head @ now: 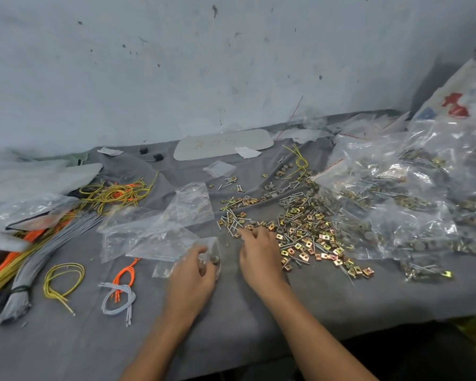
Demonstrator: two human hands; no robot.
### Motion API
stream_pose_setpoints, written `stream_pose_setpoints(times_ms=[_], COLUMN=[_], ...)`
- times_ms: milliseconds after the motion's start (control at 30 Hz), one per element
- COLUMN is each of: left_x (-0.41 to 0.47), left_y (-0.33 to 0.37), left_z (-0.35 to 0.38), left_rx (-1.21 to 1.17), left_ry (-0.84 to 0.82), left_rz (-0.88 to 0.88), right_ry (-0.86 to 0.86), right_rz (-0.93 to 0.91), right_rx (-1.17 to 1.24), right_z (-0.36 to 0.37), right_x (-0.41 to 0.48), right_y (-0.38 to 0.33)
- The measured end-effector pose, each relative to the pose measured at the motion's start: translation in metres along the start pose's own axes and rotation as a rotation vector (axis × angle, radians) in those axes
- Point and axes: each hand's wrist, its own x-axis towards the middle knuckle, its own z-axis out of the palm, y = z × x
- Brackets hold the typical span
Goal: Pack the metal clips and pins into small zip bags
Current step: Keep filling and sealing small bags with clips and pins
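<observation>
Stn: grey-clothed counter [231,339]. The left hand [195,273] grips a small zip bag [217,250], fingers curled round the plastic; a few dark round pcs show inside. The right hand [259,253] lies just beside it, fingertips bent down on the near-left edge of the pile of metal clips and pins [305,229]. Whether they pinch anything cannot be told.

Key relation: the pile spreads right and fwd of the right hand and the bag sits to its left, so the right hand is nearer the stock. Pins lie at mixed angles, no common axis.

Judgement: loading in hand; next move prob. a short carry leftward into the bag.

Filled bags [396,204] are heaped at right; empty zip bags [173,224] lie behind the left hand.
</observation>
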Motion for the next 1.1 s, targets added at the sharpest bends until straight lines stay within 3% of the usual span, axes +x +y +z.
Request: stream_pose_setpoints(times_ms=[200, 433, 567, 767, 1100], left_x=[-0.005, -0.004, -0.003, -0.009, -0.017], left_y=[-0.002, 0.008, 0.003, 0.002, 0.0], left_z=[-0.002, -0.009, -0.018, -0.022, -0.019], left_rx=[-0.126, 0.015, 0.027, 0.023, 0.018], left_ry=[0.048, 0.037, -0.097, -0.126, -0.021], left_rz=[-0.119, -0.265, -0.197, -0.147, 0.003], right_ry=[0.033, -0.001, 0.005, -0.003, 0.0], right_rz=[0.019, 0.049, 0.041, -0.026, -0.151], right_rx=[-0.01, -0.066, -0.054, -0.066, -0.088], right_z=[0.004, 0.005, 0.003, 0.005, 0.014], right_x=[0.0, 0.001, 0.001, -0.003, -0.003], right_y=[0.001, -0.001, 0.0, -0.001, -0.001])
